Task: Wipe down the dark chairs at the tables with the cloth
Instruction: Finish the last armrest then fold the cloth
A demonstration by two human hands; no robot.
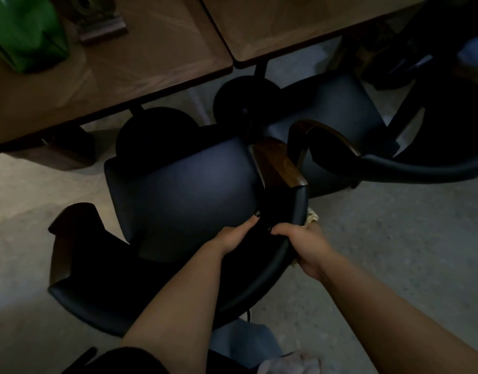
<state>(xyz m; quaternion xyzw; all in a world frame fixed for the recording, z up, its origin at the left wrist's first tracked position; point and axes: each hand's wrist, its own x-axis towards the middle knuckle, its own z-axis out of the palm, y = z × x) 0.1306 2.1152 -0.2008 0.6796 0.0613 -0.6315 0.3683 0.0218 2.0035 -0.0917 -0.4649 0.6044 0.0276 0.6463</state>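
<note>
1. Your left hand reaches inside the curved backrest of the near chair. Its fingers lie fairly straight along the inner face of the backrest where it meets the rear of the seat, one dark-nailed fingertip touching there. It holds nothing.
2. Your right hand is on the outer side of the same backrest, on the chair's right. The thumb hooks over the top edge of the rail and the fingers curl behind it.
3. The cloth, pale yellowish, shows only as a small bunch sticking out beyond your right hand, between the fingers and the outer face of the backrest; another bit peeks out below the palm. Most of it is hidden, but your right hand grips it against the chair.
4. The near chair has a dark padded seat, a dark wraparound back and brown wooden armrest ends. It stands just in front of the left worktop.
5. A second chair of the same kind stands just to the right, its seat partly under the right worktop. The two armrests sit close together.
6. A green bag rests on the left worktop near its far left corner.
7. Both chairs stand on a grey concrete floor.
</note>
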